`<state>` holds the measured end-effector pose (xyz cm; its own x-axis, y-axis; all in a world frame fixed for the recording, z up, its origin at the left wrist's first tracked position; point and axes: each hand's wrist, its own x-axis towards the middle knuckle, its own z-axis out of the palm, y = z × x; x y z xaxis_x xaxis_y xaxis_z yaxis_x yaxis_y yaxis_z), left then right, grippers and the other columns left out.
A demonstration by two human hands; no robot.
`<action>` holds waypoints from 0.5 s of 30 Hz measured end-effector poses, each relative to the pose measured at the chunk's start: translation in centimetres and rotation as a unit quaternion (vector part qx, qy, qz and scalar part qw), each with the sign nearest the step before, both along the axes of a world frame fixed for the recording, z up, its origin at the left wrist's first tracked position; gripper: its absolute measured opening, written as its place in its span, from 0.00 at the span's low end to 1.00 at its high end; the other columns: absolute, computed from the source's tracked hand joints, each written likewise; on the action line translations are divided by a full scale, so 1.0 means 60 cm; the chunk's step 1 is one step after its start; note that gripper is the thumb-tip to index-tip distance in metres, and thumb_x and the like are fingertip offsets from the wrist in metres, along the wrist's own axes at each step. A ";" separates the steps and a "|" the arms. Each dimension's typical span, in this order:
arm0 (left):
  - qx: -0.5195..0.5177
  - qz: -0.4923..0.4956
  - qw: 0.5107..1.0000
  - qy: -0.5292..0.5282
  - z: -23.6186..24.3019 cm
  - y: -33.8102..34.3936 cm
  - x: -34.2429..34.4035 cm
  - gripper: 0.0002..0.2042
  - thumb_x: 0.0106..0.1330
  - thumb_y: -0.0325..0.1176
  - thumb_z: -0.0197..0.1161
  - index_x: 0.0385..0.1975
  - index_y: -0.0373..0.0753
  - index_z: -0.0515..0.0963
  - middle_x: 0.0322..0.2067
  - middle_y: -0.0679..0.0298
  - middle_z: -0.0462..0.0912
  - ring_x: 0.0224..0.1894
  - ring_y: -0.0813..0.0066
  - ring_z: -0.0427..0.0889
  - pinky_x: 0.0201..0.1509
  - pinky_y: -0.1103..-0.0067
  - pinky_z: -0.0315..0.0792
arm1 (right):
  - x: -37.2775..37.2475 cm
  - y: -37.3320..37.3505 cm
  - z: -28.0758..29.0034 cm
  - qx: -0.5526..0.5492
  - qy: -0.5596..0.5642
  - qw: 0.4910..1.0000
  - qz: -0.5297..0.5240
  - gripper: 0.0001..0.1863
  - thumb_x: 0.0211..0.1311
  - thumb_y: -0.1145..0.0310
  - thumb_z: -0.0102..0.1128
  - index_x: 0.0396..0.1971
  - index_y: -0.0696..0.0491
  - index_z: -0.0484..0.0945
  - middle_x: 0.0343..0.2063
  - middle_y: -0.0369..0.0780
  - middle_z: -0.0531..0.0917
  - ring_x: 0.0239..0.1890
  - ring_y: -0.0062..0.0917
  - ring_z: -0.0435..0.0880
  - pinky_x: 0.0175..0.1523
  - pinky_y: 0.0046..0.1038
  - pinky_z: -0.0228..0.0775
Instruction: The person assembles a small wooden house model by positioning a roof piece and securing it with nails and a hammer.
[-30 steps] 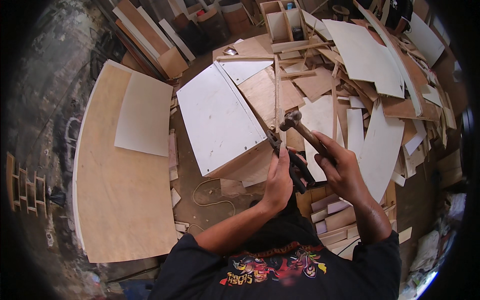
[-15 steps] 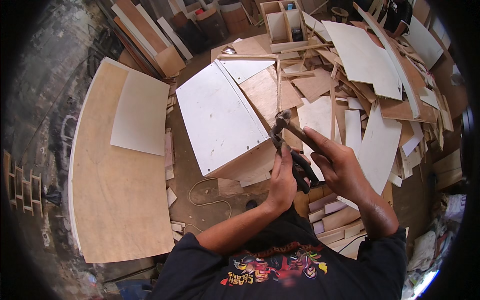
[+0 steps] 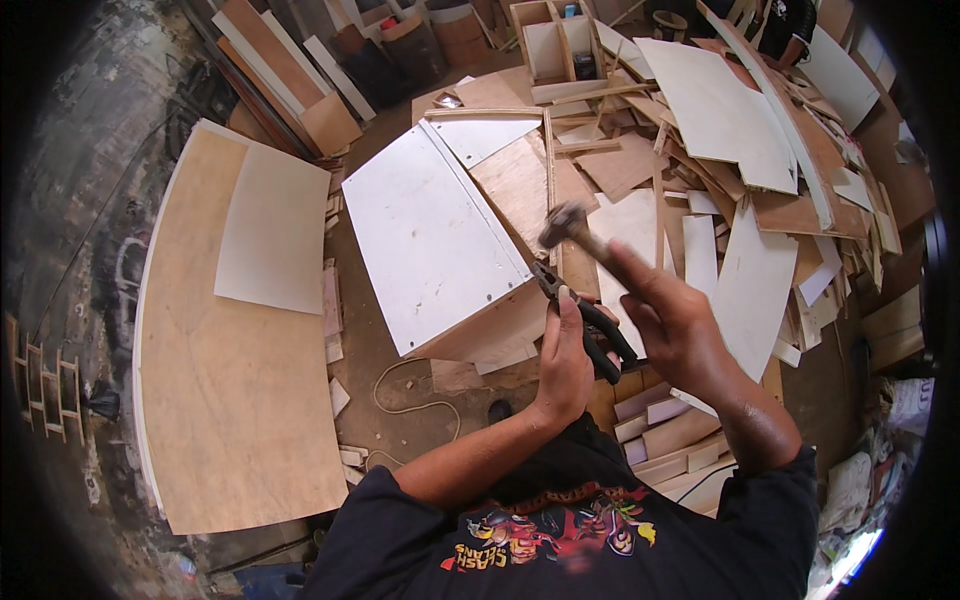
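In my left hand [image 3: 565,370] is a pair of pliers [image 3: 602,335] with black handles. Their jaws point up at the near right corner of a white-faced wooden box [image 3: 435,240]; whether they touch it or pinch a nail there I cannot tell. My right hand [image 3: 680,325] is wrapped round the handle of a hammer [image 3: 572,228]. The hammer's head is slightly blurred and hangs just above the plier jaws, apart from them. Small dark nail or screw heads dot the box's near edge.
A big curved plywood sheet [image 3: 240,400] stands at the left with a smaller pale panel [image 3: 270,225] against it. Wood offcuts [image 3: 625,165] pile up behind and to the right. A cord [image 3: 415,405] lies on the floor. Another person [image 3: 785,30] is at the far right.
The hammer head has lifted off the pliers and tipped back a little, along with my right hand. My left hand and the pliers stay nearly in place. The whole view shifts slightly.
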<state>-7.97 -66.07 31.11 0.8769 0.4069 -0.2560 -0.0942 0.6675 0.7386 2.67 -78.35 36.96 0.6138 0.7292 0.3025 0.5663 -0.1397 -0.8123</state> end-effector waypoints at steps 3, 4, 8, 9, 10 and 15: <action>0.008 0.008 1.000 0.001 -0.009 0.002 0.000 0.25 0.83 0.59 0.39 0.55 0.41 0.66 0.41 0.60 0.81 0.34 0.74 0.83 0.32 0.78 0.77 | 0.009 -0.001 0.021 -0.108 -0.054 0.992 0.046 0.37 0.64 0.81 0.63 0.75 0.48 0.69 0.34 0.49 0.83 0.36 0.41 0.85 0.43 0.37 0.77; 0.007 0.006 1.000 0.000 -0.010 0.001 0.001 0.25 0.83 0.59 0.39 0.55 0.41 0.66 0.41 0.60 0.81 0.34 0.74 0.83 0.32 0.78 0.77 | 0.010 -0.002 0.002 -0.035 -0.056 0.997 0.026 0.37 0.65 0.80 0.63 0.75 0.49 0.69 0.32 0.48 0.82 0.35 0.41 0.84 0.43 0.38 0.77; 0.007 0.010 1.000 -0.009 -0.009 -0.002 0.004 0.24 0.84 0.59 0.39 0.53 0.41 0.66 0.41 0.59 0.81 0.34 0.74 0.82 0.32 0.78 0.77 | 0.008 0.003 0.001 -0.013 -0.063 0.998 0.009 0.35 0.66 0.79 0.63 0.74 0.49 0.69 0.31 0.47 0.82 0.35 0.41 0.85 0.42 0.39 0.77; 0.009 0.018 1.000 -0.006 -0.007 -0.002 0.004 0.24 0.84 0.59 0.39 0.53 0.41 0.66 0.41 0.59 0.81 0.34 0.74 0.82 0.32 0.79 0.77 | 0.008 0.002 0.018 -0.150 -0.080 0.985 0.034 0.35 0.67 0.79 0.62 0.74 0.48 0.69 0.30 0.47 0.81 0.34 0.41 0.84 0.41 0.40 0.76; 0.010 0.016 1.000 -0.006 -0.005 -0.002 0.003 0.24 0.84 0.59 0.39 0.53 0.41 0.66 0.41 0.59 0.81 0.34 0.74 0.82 0.32 0.79 0.77 | 0.013 0.003 0.016 -0.111 -0.085 0.990 0.029 0.35 0.67 0.77 0.62 0.74 0.46 0.69 0.30 0.47 0.81 0.33 0.42 0.84 0.40 0.40 0.76; -0.021 0.008 1.000 -0.014 -0.002 -0.004 0.004 0.20 0.86 0.53 0.38 0.54 0.40 0.65 0.40 0.62 0.80 0.31 0.78 0.79 0.34 0.79 0.78 | 0.009 0.008 -0.001 0.058 -0.069 0.994 -0.057 0.34 0.67 0.73 0.63 0.74 0.42 0.70 0.31 0.47 0.82 0.33 0.44 0.85 0.39 0.42 0.77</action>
<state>-7.74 -66.31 30.99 0.8772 0.4107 -0.2486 -0.1254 0.6958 0.7072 3.20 -77.87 36.91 0.6371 0.6131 0.4671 0.6592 -0.1193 -0.7425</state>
